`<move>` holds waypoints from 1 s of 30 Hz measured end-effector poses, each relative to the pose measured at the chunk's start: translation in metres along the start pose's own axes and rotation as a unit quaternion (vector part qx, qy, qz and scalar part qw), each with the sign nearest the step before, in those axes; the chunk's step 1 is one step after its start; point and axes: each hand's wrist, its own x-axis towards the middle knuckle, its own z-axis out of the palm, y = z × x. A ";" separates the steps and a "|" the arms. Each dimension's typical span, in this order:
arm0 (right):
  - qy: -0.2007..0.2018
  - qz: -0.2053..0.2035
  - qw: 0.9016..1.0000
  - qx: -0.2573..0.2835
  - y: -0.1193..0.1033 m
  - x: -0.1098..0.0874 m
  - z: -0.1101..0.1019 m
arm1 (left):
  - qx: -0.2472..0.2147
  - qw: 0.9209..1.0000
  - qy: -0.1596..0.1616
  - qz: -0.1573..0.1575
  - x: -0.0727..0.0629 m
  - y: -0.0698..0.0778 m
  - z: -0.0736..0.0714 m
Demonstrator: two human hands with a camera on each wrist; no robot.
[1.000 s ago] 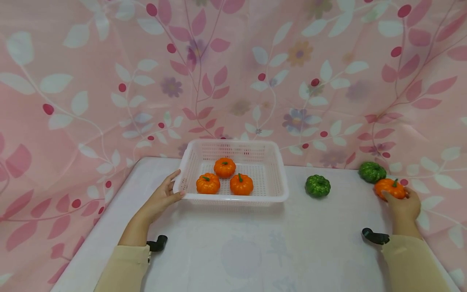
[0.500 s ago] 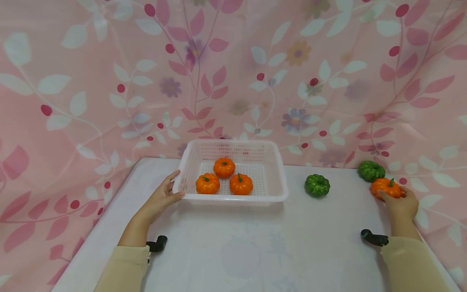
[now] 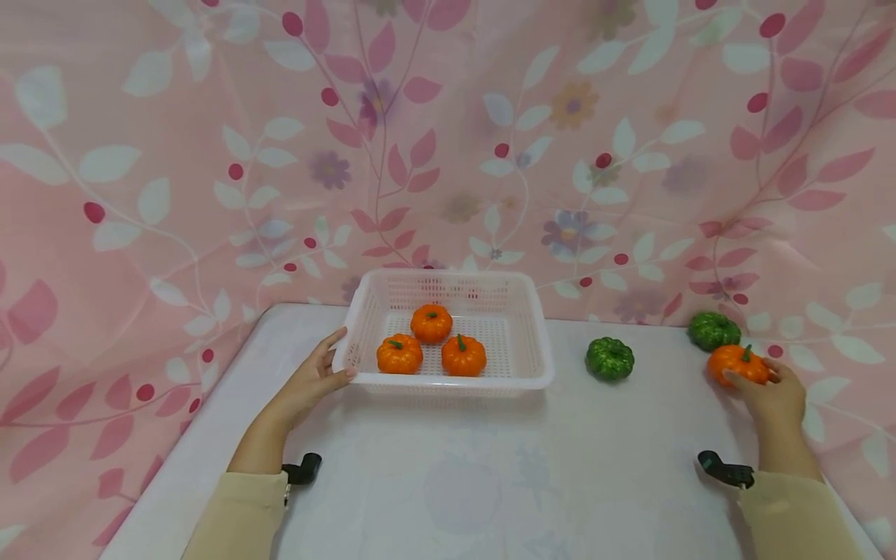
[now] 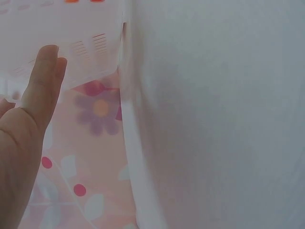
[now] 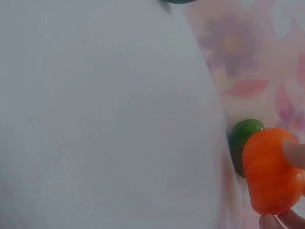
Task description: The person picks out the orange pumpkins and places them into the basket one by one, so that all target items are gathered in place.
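Observation:
At the right end of the table my right hand (image 3: 778, 398) grips a small orange pumpkin (image 3: 735, 364) between thumb and fingers. The same orange pumpkin (image 5: 269, 171) fills the lower right of the right wrist view, with fingertips around its sides. Just behind it sits a green pumpkin (image 3: 714, 331), partly covered in the right wrist view. My left hand (image 3: 306, 383) rests at the left side of a white plastic basket (image 3: 448, 381), fingers fairly straight and thumb at the front corner of the rim. Inside lie three orange pumpkins (image 3: 463, 356), grouped toward the left.
Another green pumpkin (image 3: 610, 359) stands between the basket and my right hand. A white cloth (image 3: 448, 467) covers the table. Behind it hangs a pink flowered curtain (image 3: 448, 155), close to the basket's back edge.
My right hand and the orange pumpkin it holds have shifted slightly to the left. My left hand and the basket stay in place.

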 end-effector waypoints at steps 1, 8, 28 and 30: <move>-0.004 -0.003 1.000 -0.004 -0.001 -0.002 0.000 | -0.001 1.000 0.000 0.000 0.000 0.000 0.000; -0.020 -0.033 0.999 -0.027 -0.006 -0.015 -0.004 | -0.003 1.000 -0.001 0.000 0.000 0.001 0.002; -0.033 -0.131 0.988 -0.080 -0.025 -0.047 -0.001 | 0.006 1.000 0.004 0.002 -0.001 0.000 0.002; -0.037 -0.133 0.987 -0.078 -0.028 -0.051 0.001 | 0.008 1.000 0.005 0.002 -0.001 0.000 0.001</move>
